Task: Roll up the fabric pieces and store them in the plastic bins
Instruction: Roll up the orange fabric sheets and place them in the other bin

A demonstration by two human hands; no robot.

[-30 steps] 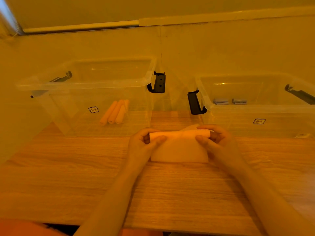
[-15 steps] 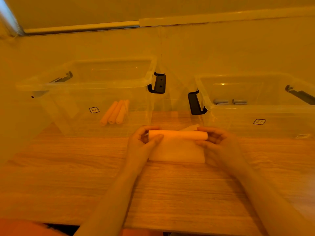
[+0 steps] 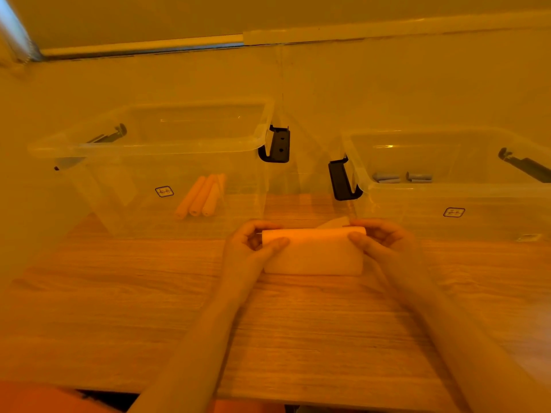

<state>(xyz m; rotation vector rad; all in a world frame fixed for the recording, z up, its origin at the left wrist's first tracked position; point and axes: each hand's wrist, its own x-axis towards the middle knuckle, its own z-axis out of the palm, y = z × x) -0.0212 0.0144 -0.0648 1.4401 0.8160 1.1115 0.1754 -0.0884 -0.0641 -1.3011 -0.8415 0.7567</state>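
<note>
We pinch the half-rolled fabric piece (image 3: pixel 313 251) at each end, left hand (image 3: pixel 253 248) and right hand (image 3: pixel 384 248) apart, on the wooden table (image 3: pixel 119 308) before two plastic bins (image 3: pixel 167 150).

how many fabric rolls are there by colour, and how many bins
orange rolls in the left bin: 3
blue-grey rolls in the right bin: 2
pale piece half rolled in both hands: 1
clear plastic bins: 2
total: 6 fabric pieces, 2 bins
</note>
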